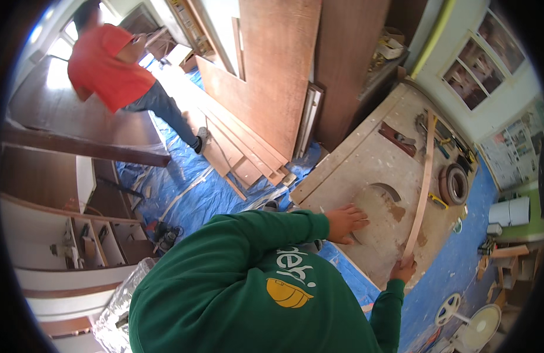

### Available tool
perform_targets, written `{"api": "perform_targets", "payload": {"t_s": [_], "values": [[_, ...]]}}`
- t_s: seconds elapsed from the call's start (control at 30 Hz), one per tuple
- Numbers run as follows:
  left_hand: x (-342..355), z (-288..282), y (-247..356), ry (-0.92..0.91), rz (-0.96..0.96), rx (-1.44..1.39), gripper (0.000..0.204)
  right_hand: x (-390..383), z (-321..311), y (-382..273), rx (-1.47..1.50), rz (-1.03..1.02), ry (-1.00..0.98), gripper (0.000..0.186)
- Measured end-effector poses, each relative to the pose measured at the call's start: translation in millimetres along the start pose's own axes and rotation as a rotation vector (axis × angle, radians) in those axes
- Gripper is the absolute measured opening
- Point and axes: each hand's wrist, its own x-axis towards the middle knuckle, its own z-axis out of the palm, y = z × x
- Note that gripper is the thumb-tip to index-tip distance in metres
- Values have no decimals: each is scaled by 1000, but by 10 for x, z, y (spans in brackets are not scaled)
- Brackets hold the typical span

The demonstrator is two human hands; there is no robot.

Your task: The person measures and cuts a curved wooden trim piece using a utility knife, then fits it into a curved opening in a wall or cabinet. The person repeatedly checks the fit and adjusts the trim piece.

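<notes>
Blue sheeting [186, 191] covers the floor left of both hands; from my remote seat I see the left hand [346, 224] open, palm down on the workbench [336, 176], the right hand [403, 270] gripping the near end of a wooden strip [423, 200] stretching away ahead of it

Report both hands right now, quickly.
Left hand: open, apparently resting on the stained beige flat-topped workbench.
Right hand: closed on the near end of the long, narrow, light-brown wooden strip.
</notes>
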Motion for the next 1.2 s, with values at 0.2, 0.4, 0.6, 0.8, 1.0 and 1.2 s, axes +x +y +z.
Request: {"api": "perform_targets", "payload": {"t_s": [0.2,0.4,0.6,0.8,1.0,1.2], "values": [[-1150,-389,-540,152,-383,-116,23,615,-500,-946,176,-307,180,25],[-2561,-315,-1374,165,-1096,-303,37,1256,-662,-2972,553,-485,-127,20],[-2947,-107,-2374,-270,-1265,-287,52,2187,424,-4511,200,-813,-277,50],[-2990,601,-3584,-389,-1253,-261,41,2698,1369,-4561,-94,-965,-276,54],[-2695,1377,-4575,-523,-1240,-425,38,2592,1691,-4553,-42,-893,-333,61],[-2302,2585,-5543,-464,-1151,-391,37,2645,1690,-4548,-179,-825,-435,68]]}}
